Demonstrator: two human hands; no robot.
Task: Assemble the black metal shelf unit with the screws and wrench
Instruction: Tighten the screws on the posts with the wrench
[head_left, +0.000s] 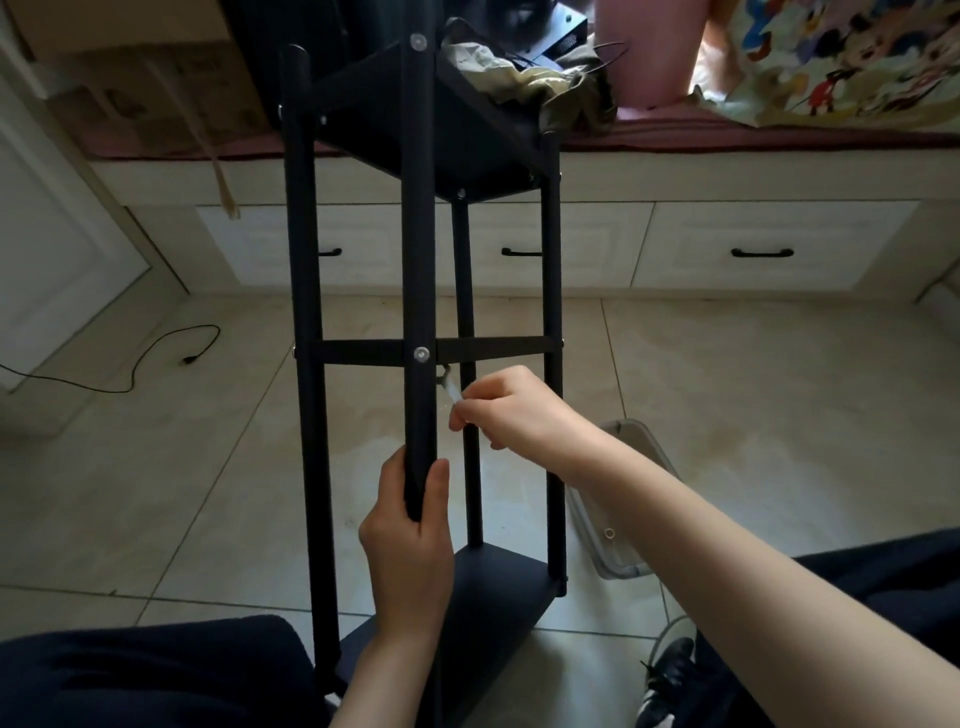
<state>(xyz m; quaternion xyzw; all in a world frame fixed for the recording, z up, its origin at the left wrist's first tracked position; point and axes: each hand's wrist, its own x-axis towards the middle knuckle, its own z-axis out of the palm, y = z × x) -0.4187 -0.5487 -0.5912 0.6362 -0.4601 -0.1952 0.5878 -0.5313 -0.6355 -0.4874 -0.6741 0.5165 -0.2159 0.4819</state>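
Note:
The black metal shelf unit (306, 270) lies tilted between my knees, with several posts running away from me. My left hand (410, 540) grips the near end of the middle post (418, 249), thumb and fingers curled round it. A silver screw head (421, 354) shows on that post where the thin middle shelf (363, 352) crosses. Just right of it, my right hand (511, 408) pinches a small silver wrench (448, 383) whose head sits under the shelf beside the post. Another screw head (417, 41) shows at the far shelf (457, 140).
A clear plastic tub (631, 519) with a small ring inside stands on the tile floor to the right. A black cable (156, 353) lies at the left. White drawers (769, 249) and a cushioned bench with clothes are behind. A black shoe (670, 675) sits near my right leg.

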